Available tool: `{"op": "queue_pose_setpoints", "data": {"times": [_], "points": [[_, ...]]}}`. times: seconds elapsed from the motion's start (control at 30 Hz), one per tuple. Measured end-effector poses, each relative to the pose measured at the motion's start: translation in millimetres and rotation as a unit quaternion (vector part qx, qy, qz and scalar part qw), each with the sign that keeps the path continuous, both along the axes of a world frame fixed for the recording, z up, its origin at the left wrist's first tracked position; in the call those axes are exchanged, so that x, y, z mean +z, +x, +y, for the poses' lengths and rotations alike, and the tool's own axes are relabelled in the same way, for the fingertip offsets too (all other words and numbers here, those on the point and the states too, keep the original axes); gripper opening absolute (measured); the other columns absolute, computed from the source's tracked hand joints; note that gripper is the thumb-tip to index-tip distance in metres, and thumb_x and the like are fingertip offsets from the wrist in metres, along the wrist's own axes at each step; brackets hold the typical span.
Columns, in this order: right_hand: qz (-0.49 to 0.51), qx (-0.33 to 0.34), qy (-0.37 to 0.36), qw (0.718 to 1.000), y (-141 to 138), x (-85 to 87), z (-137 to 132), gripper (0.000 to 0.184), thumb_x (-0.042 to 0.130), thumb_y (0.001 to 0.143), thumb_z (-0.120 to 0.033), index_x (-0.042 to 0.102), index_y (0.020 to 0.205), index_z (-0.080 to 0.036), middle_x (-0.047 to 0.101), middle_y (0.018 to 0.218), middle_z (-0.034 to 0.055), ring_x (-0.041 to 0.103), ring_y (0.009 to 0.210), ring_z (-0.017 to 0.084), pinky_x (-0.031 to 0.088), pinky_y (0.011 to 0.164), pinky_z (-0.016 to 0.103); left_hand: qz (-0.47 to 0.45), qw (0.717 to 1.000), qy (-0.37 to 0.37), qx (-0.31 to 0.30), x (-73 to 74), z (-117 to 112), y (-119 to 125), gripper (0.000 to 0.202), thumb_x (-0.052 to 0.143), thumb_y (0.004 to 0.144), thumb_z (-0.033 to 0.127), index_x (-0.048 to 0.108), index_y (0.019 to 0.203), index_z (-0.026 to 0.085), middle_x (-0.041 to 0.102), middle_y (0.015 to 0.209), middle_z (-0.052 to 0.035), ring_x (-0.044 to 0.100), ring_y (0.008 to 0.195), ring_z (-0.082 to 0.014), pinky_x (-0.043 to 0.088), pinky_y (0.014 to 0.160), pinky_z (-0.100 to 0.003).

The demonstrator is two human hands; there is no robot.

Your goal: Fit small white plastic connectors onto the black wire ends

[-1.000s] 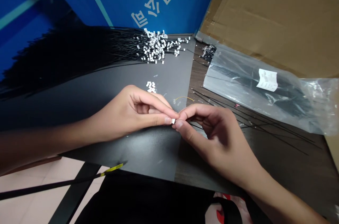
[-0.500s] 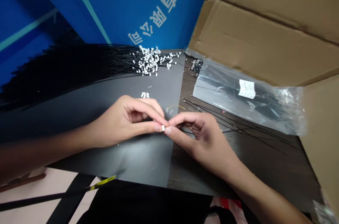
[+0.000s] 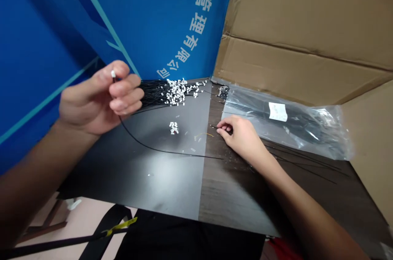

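Observation:
My left hand [image 3: 100,98] is raised at the left, its fingers shut on a thin black wire [image 3: 144,143] just below a small white connector [image 3: 113,73] on the wire's tip. The wire curves down across the black mat [image 3: 138,170] and ends on the wooden tabletop [image 3: 236,194]. My right hand [image 3: 238,133] rests on the wood, its fingertips pinched on a short dark wire end [image 3: 214,127]. A bundle of black wires tipped with white connectors [image 3: 175,93] lies behind the mat, partly hidden by my left fingers.
A small heap of white connectors [image 3: 173,127] and a thin yellow wire [image 3: 204,134] lie on the mat. A clear plastic bag of black wires [image 3: 294,127] with a white label [image 3: 278,111] lies at right, before cardboard [image 3: 291,57] and a blue printed board [image 3: 147,18].
My hands have come apart from their pinch at the middle. The left has risen up and leftward with the connector-tipped wire; the right has dropped onto the wood nearer the plastic bag.

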State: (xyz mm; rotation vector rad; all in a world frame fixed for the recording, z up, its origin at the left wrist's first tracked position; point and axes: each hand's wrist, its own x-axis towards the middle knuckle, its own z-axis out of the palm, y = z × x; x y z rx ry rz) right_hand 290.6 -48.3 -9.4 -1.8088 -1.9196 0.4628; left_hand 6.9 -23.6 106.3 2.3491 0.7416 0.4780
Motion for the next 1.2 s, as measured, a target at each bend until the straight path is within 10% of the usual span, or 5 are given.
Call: {"op": "queue_pose_setpoints", "data": {"times": [0.23,0.4,0.53,0.77,1.2], "points": [[-0.057,0.038,0.013,0.998,-7,1.1,-3,0.019,0.057,0.099,-0.007,0.069,0.091,-0.019,0.076,0.098,0.0122,0.068,0.094,0.028,0.048,0.085,0.038,-0.046,0.989,-0.001,0.139,57.0,90,-54,0.055,0.011,0.11,0.021,0.06,0.088,0.008,0.048,0.065,0.0108,0.034,0.05,0.0128,0.02,0.055,0.005],[-0.071,0.045,0.034,0.996,-7,2.8,-5,0.018,0.052,0.104,-0.011,0.067,0.097,-0.02,0.076,0.099,0.0123,0.069,0.093,0.029,0.049,0.086,0.039,0.07,0.974,0.026,0.216,65.6,137,-53,0.05,0.048,0.11,0.052,0.072,0.11,0.007,0.074,0.077,0.0135,0.057,0.062,0.0056,0.038,0.052,0.003],[-0.063,0.043,0.061,0.995,-5,2.4,-6,0.02,0.053,0.103,-0.012,0.071,0.106,-0.02,0.079,0.104,0.012,0.071,0.095,0.029,0.051,0.088,0.04,0.117,0.969,0.151,0.155,31.3,169,-34,0.042,0.058,0.11,0.05,0.077,0.108,0.013,0.072,0.075,0.0176,0.058,0.067,0.0041,0.043,0.058,0.002],[-0.053,0.007,0.117,0.992,-6,2.1,-10,0.015,0.056,0.1,-0.016,0.068,0.093,-0.021,0.075,0.093,0.0101,0.071,0.091,0.03,0.049,0.082,0.04,0.093,0.942,0.286,0.15,-54.7,149,-11,0.032,0.072,0.1,0.024,0.081,0.126,0.008,0.076,0.131,-0.0207,0.07,0.124,-0.0353,0.054,0.111,-0.049],[-0.003,-0.001,0.129,0.992,-15,6.9,-19,0.014,0.063,0.099,-0.017,0.068,0.086,-0.021,0.077,0.089,0.007,0.071,0.083,0.026,0.049,0.078,0.037,0.11,0.961,0.245,-0.071,-98.8,55,-27,0.023,0.062,0.11,0.019,0.085,0.107,0.017,0.074,0.106,-0.0104,0.066,0.1,-0.0261,0.043,0.094,-0.04]]}}
